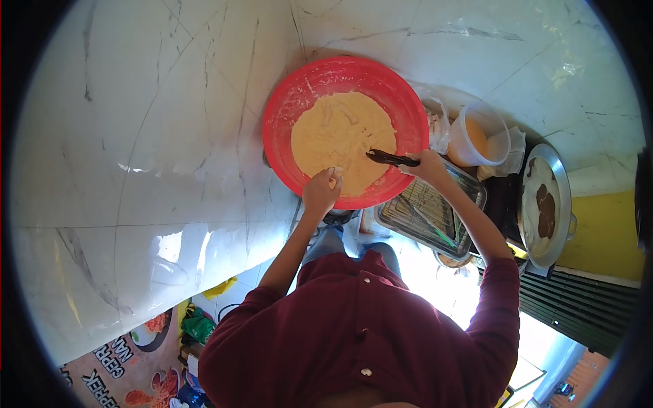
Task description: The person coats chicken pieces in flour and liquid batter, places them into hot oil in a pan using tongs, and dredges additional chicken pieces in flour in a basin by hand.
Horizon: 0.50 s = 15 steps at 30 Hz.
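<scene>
A large red basin [282,102] holds a bed of pale yellow flour [313,139]. A few flour-coated lumps [328,114] lie half buried at its far side. My left hand [321,194] is over the near rim with its fingers pinched together. Something pale shows at those fingertips, too small to tell whether it is a coated piece or flour on the fingers. At the basin's right rim my right hand [425,168] is closed around black tongs [392,158], whose tips reach over the flour.
Right of the basin stand a clear plastic tub [500,143] with orange contents and a tray with a wire rack [445,221]. Farther right is a wide metal pan [563,197] with dark patches inside. Marbled tile walls [170,122] border the left and back.
</scene>
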Available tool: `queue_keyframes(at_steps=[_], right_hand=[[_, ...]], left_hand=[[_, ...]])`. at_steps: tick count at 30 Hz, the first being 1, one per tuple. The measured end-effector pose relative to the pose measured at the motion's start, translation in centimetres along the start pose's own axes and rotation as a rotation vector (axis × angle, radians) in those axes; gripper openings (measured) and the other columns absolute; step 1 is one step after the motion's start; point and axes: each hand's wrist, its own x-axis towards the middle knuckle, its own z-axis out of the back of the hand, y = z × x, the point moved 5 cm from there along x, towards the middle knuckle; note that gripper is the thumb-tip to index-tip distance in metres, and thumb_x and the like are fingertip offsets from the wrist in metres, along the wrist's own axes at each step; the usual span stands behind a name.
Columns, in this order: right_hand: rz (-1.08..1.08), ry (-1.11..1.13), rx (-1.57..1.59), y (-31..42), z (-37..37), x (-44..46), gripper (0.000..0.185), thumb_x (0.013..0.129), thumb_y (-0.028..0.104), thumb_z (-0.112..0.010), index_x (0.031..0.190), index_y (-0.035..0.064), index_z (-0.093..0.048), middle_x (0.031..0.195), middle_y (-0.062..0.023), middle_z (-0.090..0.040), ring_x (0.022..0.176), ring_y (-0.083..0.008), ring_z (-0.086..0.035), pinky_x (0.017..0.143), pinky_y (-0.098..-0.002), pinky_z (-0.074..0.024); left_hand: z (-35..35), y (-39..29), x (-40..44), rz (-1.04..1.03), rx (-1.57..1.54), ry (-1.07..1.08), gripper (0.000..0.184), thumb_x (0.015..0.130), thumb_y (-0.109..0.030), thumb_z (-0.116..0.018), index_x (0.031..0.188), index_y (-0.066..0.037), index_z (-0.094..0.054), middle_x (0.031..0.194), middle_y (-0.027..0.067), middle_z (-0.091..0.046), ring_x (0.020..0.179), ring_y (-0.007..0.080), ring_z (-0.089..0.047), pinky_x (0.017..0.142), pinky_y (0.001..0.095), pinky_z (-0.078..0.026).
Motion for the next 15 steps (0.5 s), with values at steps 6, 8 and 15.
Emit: queue_keyframes(at_steps=[6, 8, 15], right_hand=[[-0.206, 0.010, 0.299, -2.3, 1.2, -0.9, 0.031, 0.066, 0.033, -0.074, 0.074, 0.0038, -0.068, 0.051, -0.0047, -0.055, 0.041, -0.0116, -0.047, 0.043, -0.0291, -0.0351], [-0.274, -0.001, 0.449, -2.9, 0.9, -1.8, 0.031, 0.068, 0.033, -0.073, 0.075, 0.0035, -0.068, 0.052, -0.0018, -0.054, 0.041, -0.0081, -0.043, 0.040, -0.0259, -0.0307], [-0.483, -0.100, 0.940, -6.5, 4.5, -7.1, 0.032, 0.075, 0.029, -0.067, 0.089, 0.0009, -0.065, 0.056, 0.0002, -0.052, 0.037, -0.0023, -0.031, 0.033, -0.0184, -0.0182]], left_hand=[[0.2, -0.2, 0.0, 0.027, 0.004, 0.010, 0.025, 0.079, -0.026, -0.054, 0.099, -0.012, -0.061, 0.077, 0.0028, -0.062, 0.075, 0.0182, -0.060, 0.065, 0.0300, -0.047], [0.3, -0.5, -0.1, 0.023, -0.007, 0.030, 0.025, 0.079, -0.026, -0.055, 0.099, -0.012, -0.060, 0.078, 0.0028, -0.062, 0.075, 0.0182, -0.060, 0.066, 0.0301, -0.047], [-1.6, -0.1, 1.2, -0.001, -0.114, 0.028, 0.028, 0.079, -0.025, -0.057, 0.101, -0.008, -0.059, 0.087, 0.0065, -0.063, 0.081, 0.0190, -0.060, 0.071, 0.0303, -0.046]])
